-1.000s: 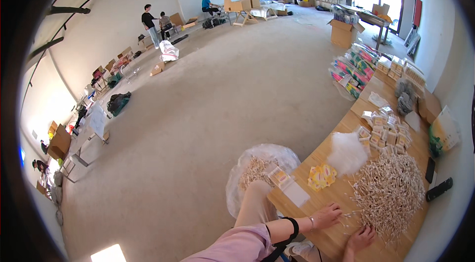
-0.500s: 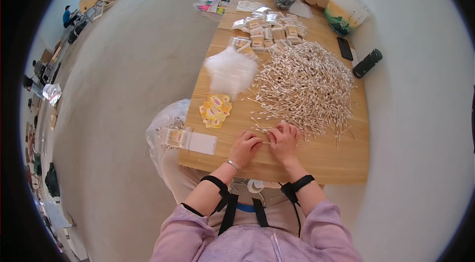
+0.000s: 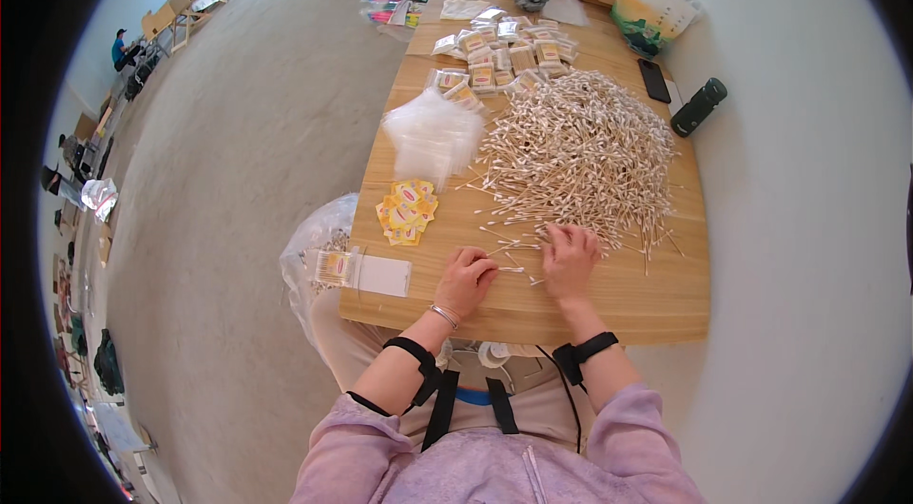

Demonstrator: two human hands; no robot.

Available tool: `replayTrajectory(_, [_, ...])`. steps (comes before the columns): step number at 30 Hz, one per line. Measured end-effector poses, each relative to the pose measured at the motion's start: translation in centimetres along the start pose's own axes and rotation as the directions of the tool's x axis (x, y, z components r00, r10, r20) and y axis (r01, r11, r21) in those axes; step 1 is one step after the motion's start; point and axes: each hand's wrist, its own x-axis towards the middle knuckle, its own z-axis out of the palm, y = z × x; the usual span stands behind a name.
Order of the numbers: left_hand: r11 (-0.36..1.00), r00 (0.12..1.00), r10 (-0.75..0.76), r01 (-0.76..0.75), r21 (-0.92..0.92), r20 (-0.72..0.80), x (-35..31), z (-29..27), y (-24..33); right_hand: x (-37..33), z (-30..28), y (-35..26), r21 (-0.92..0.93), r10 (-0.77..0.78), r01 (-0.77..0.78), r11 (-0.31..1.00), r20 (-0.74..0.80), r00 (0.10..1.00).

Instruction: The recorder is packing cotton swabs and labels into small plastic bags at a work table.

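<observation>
Between the thumb and fingers of my left hand point(image 3: 464, 280) are cotton swabs point(image 3: 512, 269), their white tips sticking out to the right. My right hand point(image 3: 571, 261) is at the front edge of a large heap of loose cotton swabs point(image 3: 585, 157), fingers bent down among them. Whatever its fingertips pinch is hidden. A few stray swabs lie on the wood between both hands. Left of my left hand, a small clear bag of swabs point(image 3: 335, 267) with a white flap point(image 3: 384, 276) lies at the table's left edge. Yellow printed cards point(image 3: 407, 211) are piled beyond it.
Flat clear bags point(image 3: 434, 135) lie left of the heap, filled swab packs point(image 3: 504, 52) behind it. Along the right wall stand a dark bottle point(image 3: 699, 107), a phone point(image 3: 654, 81) and a printed bag point(image 3: 654, 9). A plastic sack point(image 3: 309, 247) hangs by the table's left edge.
My hands have moved apart. The right hand has shifted right and slightly away from me to the heap's edge; the left stays near its place, the swabs in it showing more clearly.
</observation>
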Motion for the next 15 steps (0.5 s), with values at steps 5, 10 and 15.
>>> replayTrajectory(5, [1.000, 1.000, 0.021, -0.021, 0.010, 0.006, 0.2, 0.2, -0.1, -0.2, 1.2, -1.5, 0.127, -0.151, 0.128, 0.984, 0.194, 0.969])
replayTrajectory(10, [1.000, 1.000, -0.012, 0.012, 0.000, 0.009, 0.1, -0.1, -0.1, -1.2, 1.7, -2.1, 0.174, -0.152, 0.110, 0.979, 0.251, 0.956])
replayTrajectory(15, [0.998, 0.998, -0.004, 0.008, 0.064, -0.067, 0.8, -0.1, 0.9, -2.1, 2.3, -0.9, 0.300, -0.129, 0.064, 0.952, 0.204, 0.970])
